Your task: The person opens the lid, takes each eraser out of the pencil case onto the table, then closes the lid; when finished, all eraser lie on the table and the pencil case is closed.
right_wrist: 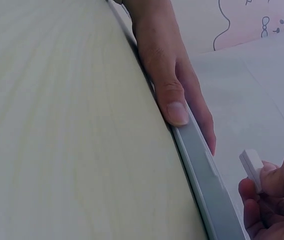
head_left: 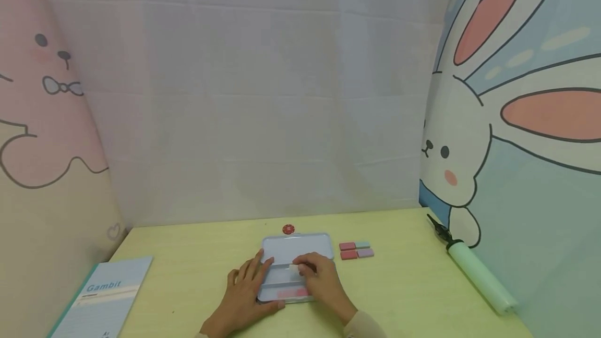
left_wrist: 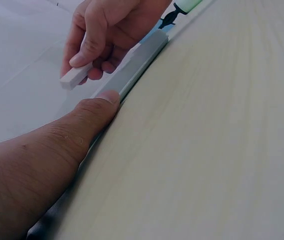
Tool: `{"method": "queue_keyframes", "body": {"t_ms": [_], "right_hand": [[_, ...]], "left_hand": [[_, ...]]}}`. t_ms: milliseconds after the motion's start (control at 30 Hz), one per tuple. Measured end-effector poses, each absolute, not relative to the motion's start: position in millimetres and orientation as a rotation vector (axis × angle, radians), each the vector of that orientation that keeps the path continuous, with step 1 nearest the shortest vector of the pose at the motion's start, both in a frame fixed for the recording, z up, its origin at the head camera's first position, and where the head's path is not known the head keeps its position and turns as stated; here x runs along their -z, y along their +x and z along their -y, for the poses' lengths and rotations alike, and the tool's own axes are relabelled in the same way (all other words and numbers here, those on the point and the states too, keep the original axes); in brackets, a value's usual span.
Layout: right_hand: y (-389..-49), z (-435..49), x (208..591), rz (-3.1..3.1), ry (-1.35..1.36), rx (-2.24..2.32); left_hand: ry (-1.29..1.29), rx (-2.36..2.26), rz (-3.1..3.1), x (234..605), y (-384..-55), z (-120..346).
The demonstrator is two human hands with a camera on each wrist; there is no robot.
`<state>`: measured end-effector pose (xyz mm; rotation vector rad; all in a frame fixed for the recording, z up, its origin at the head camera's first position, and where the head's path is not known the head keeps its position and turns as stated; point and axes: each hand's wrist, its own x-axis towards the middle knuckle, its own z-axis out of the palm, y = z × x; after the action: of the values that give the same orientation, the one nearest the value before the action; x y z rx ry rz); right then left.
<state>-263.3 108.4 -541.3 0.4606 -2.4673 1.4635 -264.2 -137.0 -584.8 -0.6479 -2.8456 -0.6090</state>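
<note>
A shallow pale grey-blue case (head_left: 270,293) lies on the table with its lid (head_left: 300,246) folded back. Pink pieces (head_left: 292,293) sit in its front compartment. My left hand (head_left: 244,287) rests on the case's left side with fingers spread, its thumb pressing the front edge. My right hand (head_left: 325,281), over the right half of the case, pinches a small white block (head_left: 293,268) between thumb and fingers. In the right wrist view that white block (right_wrist: 251,169) points up from the fingertips. The right hand hides part of the case.
Right of the lid lie several small coloured blocks (head_left: 348,255), pink, red, teal and lilac. A red poker chip (head_left: 288,229) lies behind the lid. A notebook (head_left: 110,293) occupies the table's left side, a pale green hand pump (head_left: 481,278) the right edge.
</note>
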Motion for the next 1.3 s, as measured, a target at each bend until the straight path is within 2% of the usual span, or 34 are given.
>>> {"method": "queue_keyframes", "body": {"t_ms": [467, 1300], "right_hand": [[-264, -146, 539, 2.406, 0.18, -1.582], [-267, -215, 547, 2.569, -0.166, -1.316]], "left_hand": [[-0.627, 0.626, 2.881, 582, -264, 137], [-0.63, 0.623, 2.885, 581, -263, 136]]}}
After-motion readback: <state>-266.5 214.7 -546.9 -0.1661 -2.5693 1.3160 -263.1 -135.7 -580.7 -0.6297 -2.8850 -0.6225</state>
